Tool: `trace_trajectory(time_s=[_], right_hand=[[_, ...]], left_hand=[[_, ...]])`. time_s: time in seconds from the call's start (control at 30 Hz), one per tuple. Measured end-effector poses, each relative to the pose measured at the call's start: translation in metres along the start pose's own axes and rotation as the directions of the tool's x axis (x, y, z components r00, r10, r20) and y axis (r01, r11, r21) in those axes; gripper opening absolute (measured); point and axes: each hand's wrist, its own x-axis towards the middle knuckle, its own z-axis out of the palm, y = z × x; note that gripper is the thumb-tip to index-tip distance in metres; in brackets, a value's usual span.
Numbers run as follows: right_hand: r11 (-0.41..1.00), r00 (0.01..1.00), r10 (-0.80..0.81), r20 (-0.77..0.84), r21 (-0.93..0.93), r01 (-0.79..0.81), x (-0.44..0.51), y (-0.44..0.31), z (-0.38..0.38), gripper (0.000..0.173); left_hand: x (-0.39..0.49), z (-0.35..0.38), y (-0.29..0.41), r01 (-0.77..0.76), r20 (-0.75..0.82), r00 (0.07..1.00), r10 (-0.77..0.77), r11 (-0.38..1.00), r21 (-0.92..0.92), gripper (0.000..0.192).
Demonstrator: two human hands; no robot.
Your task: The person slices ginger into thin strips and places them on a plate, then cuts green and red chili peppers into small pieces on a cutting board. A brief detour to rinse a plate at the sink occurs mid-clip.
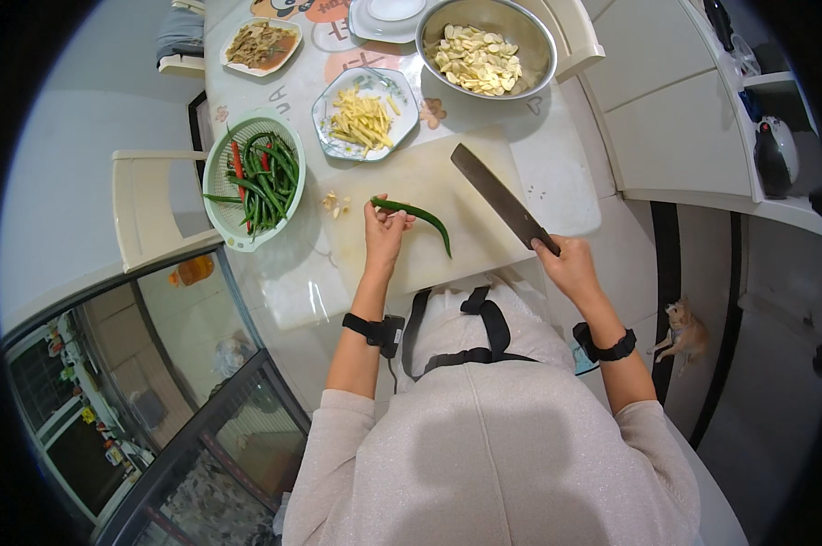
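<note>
Between the fingers of my left hand point(386, 235) is one long green chili pepper point(424, 216), held near its stem end above the cutting board point(418, 177). My right hand point(567, 266) grips the handle of a cleaver point(496, 191). The dark blade points away to the upper left, over the board's right side, apart from the pepper. A few small pale scraps point(336, 203) lie on the board to the left of my left hand. Left of the board stands a light green plastic colander point(213, 164) of green and red chili peppers point(264, 177).
Past the board sit an octagonal plate point(326, 140) of yellowish strips point(363, 119) and a steel bowl point(544, 65) of pale slices point(479, 58). A dish of cooked food point(261, 44) is at the far left. Chairs point(145, 205) flank the table; a dog point(684, 334) is on the right.
</note>
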Motion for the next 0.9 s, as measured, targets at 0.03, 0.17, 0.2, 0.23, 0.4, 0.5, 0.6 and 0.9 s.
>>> trace_trajectory(time_s=[0.03, 0.17, 0.2, 0.23, 0.4, 0.5, 0.6, 0.9], right_hand=[[0.999, 1.0, -0.031, -0.007, 0.01, 0.031, -0.001, 0.002, 0.003, 0.027], [0.999, 0.998, -0.046, 0.031, -0.002, 0.046, -0.008, 0.008, 0.015, 0.027], [0.999, 0.998, -0.03, 0.052, -0.009, 0.031, -0.009, 0.008, 0.016, 0.027], [0.999, 0.998, -0.046, 0.047, -0.015, 0.047, -0.01, 0.009, 0.018, 0.027], [0.998, 0.997, -0.04, 0.062, -0.039, 0.042, -0.014, 0.008, 0.021, 0.027], [0.999, 0.998, -0.045, 0.049, -0.025, 0.046, -0.015, 0.007, 0.023, 0.027], [0.999, 0.997, -0.028, 0.068, -0.043, 0.031, -0.016, 0.006, 0.024, 0.027], [0.998, 0.99, -0.036, 0.137, -0.055, 0.044, -0.019, -0.002, 0.032, 0.024]], left_hand=[[-0.003, -0.001, -0.003, 0.022, -0.018, 1.0, -0.021, 0.999, 0.028, 0.044], [-0.015, -0.011, -0.015, -0.068, -0.062, 0.994, 0.093, 0.945, 0.32, 0.037], [-0.018, -0.016, -0.017, -0.114, -0.063, 0.986, 0.157, 0.891, 0.44, 0.035], [-0.02, -0.021, -0.019, -0.097, -0.093, 0.985, 0.143, 0.916, 0.389, 0.033], [-0.027, -0.045, -0.033, -0.047, -0.148, 0.985, 0.086, 0.968, 0.248, 0.026], [-0.029, -0.055, -0.034, -0.258, -0.025, 0.944, 0.328, 0.784, 0.565, 0.027], [-0.039, -0.059, -0.025, -0.389, 0.174, 0.856, 0.488, 0.384, 0.837, 0.031], [-0.036, 0.001, -0.014, -0.696, 0.498, 0.671, 0.549, 0.234, 0.679, 0.024]])
